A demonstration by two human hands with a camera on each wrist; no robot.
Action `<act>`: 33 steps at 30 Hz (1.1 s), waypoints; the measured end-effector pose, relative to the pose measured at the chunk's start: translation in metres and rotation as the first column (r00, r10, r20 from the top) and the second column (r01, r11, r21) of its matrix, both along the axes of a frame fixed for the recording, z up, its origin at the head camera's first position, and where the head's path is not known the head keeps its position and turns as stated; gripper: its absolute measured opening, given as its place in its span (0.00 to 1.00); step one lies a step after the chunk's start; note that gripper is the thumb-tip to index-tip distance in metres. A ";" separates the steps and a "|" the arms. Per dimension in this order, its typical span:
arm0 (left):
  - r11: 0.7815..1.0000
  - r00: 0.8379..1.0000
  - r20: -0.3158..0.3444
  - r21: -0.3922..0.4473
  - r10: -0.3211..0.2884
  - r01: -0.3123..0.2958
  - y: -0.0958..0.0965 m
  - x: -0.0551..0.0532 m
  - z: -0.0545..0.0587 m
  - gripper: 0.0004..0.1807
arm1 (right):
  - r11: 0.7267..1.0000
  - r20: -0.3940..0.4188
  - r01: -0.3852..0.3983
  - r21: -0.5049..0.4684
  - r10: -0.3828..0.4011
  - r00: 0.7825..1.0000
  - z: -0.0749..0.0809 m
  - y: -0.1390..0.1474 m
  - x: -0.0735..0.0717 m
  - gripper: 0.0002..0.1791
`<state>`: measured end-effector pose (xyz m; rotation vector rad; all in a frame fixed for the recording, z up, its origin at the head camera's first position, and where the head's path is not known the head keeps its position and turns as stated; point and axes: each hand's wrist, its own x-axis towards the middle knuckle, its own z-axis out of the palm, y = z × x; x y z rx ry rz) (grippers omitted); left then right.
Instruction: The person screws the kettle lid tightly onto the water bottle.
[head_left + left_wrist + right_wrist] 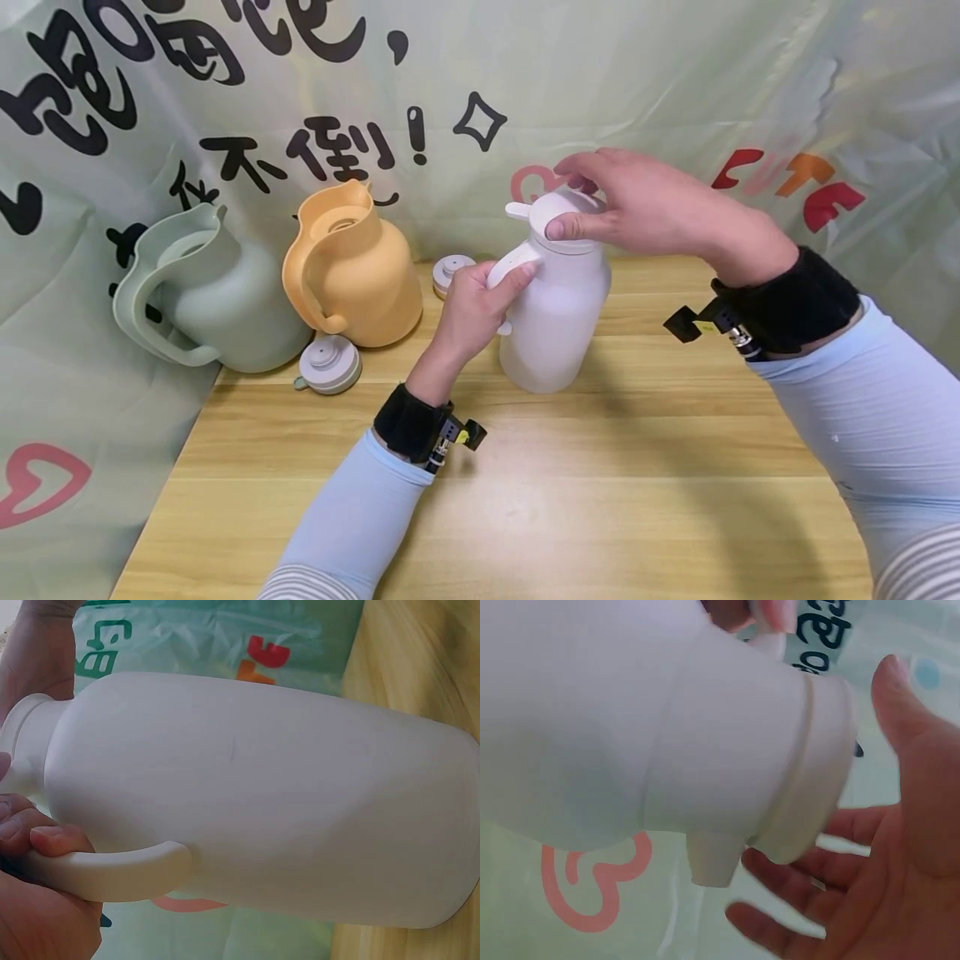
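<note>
A white thermos jug (558,321) stands upright on the wooden table. My left hand (480,304) grips its handle, fingers curled round it, as the left wrist view shows with the handle (127,874) low in the picture. Over the jug's lid (567,208) is my right hand (648,200), thumb on the near side and fingers on the far side. In the right wrist view that hand (922,825) is spread round the lid (817,765), with a gap between thumb and lid; whether a fingertip touches it I cannot tell. A short spout (712,859) points away from the handle.
Left of the white jug stand an orange jug (375,283) and a grey-green jug (251,300), both without lids. One loose stopper (330,364) lies before them, another (452,271) behind my left hand. A printed cloth (637,75) hangs along the table's back edge.
</note>
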<state>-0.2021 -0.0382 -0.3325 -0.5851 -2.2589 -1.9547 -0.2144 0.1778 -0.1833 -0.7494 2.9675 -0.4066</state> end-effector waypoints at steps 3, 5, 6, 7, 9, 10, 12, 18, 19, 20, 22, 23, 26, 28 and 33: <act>1.000 1.000 0.006 -0.001 0.001 -0.001 0.000 0.000 0.000 0.23 | 0.997 0.071 -0.049 -0.057 0.053 0.996 0.004 0.004 0.001 0.47; 1.000 1.000 0.011 0.003 -0.003 0.003 0.000 0.000 0.000 0.23 | 0.995 0.106 -0.073 -0.065 0.080 0.991 0.005 0.006 0.002 0.44; 1.000 1.000 0.014 0.005 -0.005 0.005 -0.001 0.000 0.000 0.23 | 0.995 0.118 -0.081 -0.063 0.088 0.989 0.006 0.006 0.002 0.43; 1.000 1.000 0.016 0.008 -0.007 0.007 -0.001 0.000 0.000 0.22 | 0.994 0.126 -0.089 -0.056 0.095 0.987 0.006 0.007 0.002 0.41; 1.000 1.000 0.020 0.014 -0.013 0.013 -0.001 0.000 0.000 0.21 | 0.994 0.126 -0.096 -0.044 0.101 0.987 0.005 0.007 0.002 0.39; 1.000 1.000 0.021 0.016 -0.014 0.014 -0.001 0.000 0.000 0.21 | 0.995 0.126 -0.096 -0.038 0.100 0.987 0.005 0.007 0.002 0.39; 1.000 1.000 0.018 0.017 -0.015 0.014 -0.001 0.000 0.000 0.21 | 0.996 0.121 -0.087 -0.032 0.091 0.988 0.004 0.006 0.002 0.39; 1.000 1.000 0.002 0.011 -0.007 0.007 0.000 0.001 0.001 0.24 | 1.000 0.068 -0.012 -0.028 0.014 0.998 0.001 0.003 0.000 0.44; 1.000 1.000 0.000 0.010 -0.006 0.006 0.000 0.001 0.001 0.24 | 1.000 0.054 0.004 -0.023 -0.002 0.999 0.001 0.003 -0.001 0.45; 1.000 1.000 -0.003 0.006 -0.005 0.005 0.000 0.001 0.001 0.24 | 1.000 0.042 0.019 -0.019 -0.018 0.999 0.001 0.002 -0.001 0.45; 1.000 1.000 -0.001 0.004 -0.003 0.003 0.000 0.001 0.000 0.23 | 0.999 0.026 0.045 -0.008 -0.045 0.999 0.001 0.002 -0.002 0.44; 1.000 1.000 0.002 0.003 -0.001 0.001 0.000 0.001 0.000 0.23 | 0.998 0.023 0.057 -0.004 -0.057 0.998 0.001 0.002 -0.002 0.43; 1.000 1.000 0.011 0.003 0.001 -0.001 0.000 0.001 0.000 0.23 | 0.997 0.027 0.078 0.006 -0.078 0.997 0.003 0.003 -0.002 0.43; 1.000 1.000 0.014 0.003 0.001 -0.001 0.000 0.001 0.000 0.24 | 0.998 0.032 0.070 0.006 -0.070 0.997 0.005 0.003 -0.001 0.44; 1.000 1.000 0.012 0.001 -0.003 0.003 0.000 0.001 0.000 0.24 | 1.000 0.038 -0.019 0.013 0.019 0.999 0.009 0.004 0.004 0.45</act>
